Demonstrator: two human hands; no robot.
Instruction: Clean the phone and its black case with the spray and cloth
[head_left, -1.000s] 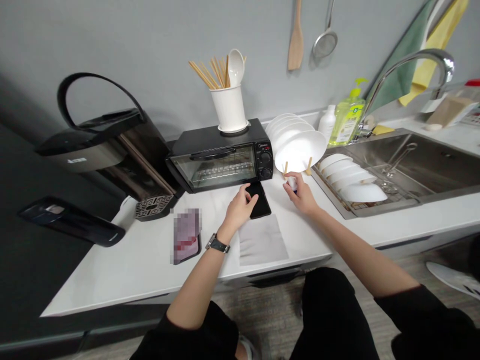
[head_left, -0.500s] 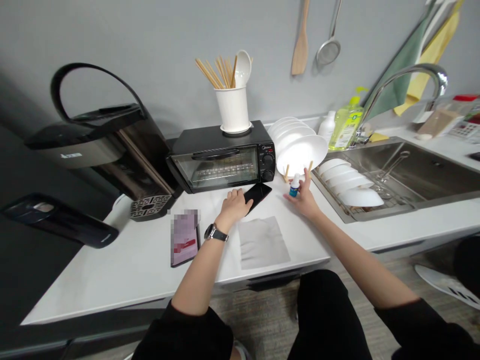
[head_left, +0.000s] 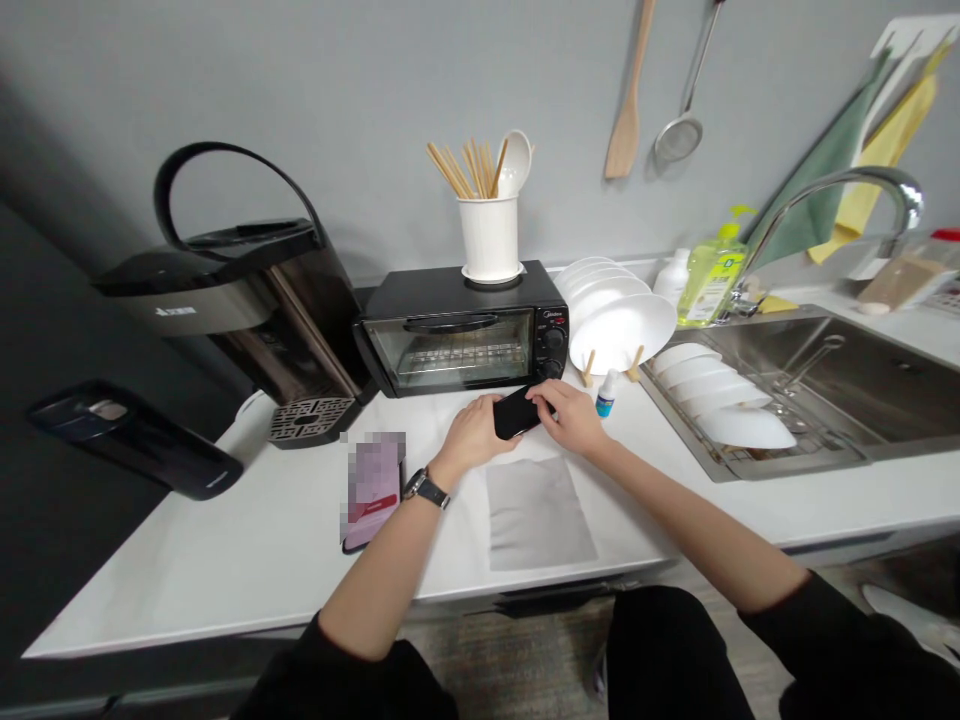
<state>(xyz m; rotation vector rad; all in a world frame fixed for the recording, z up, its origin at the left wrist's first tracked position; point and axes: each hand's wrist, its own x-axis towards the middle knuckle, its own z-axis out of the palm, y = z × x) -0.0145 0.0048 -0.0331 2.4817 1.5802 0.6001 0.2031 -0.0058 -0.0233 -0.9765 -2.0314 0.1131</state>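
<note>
A black smartphone (head_left: 514, 413) is held between both my hands, just in front of the toaster oven. My left hand (head_left: 474, 432), with a watch on its wrist, grips the phone's left end. My right hand (head_left: 571, 416) closes its fingers on the right end. Right of that hand a small white spray bottle (head_left: 607, 394) with a blue label stands upright on the counter, touched by neither hand. Nearer to me a grey cloth (head_left: 538, 515) lies flat. A second phone or tablet (head_left: 373, 490), its screen blurred out, lies left of my left wrist.
The black toaster oven (head_left: 457, 345) carries a white utensil holder (head_left: 490, 236). A water dispenser (head_left: 262, 320) and a dark thermos (head_left: 135, 440) stand left. White plates (head_left: 622, 330), a soap bottle (head_left: 711, 275) and the sink (head_left: 885, 380) with bowls (head_left: 746, 425) are right.
My right hand has let go of the spray bottle, which now stands on the counter, and has moved left onto the phone. My left hand has taken hold of the phone's left end.
</note>
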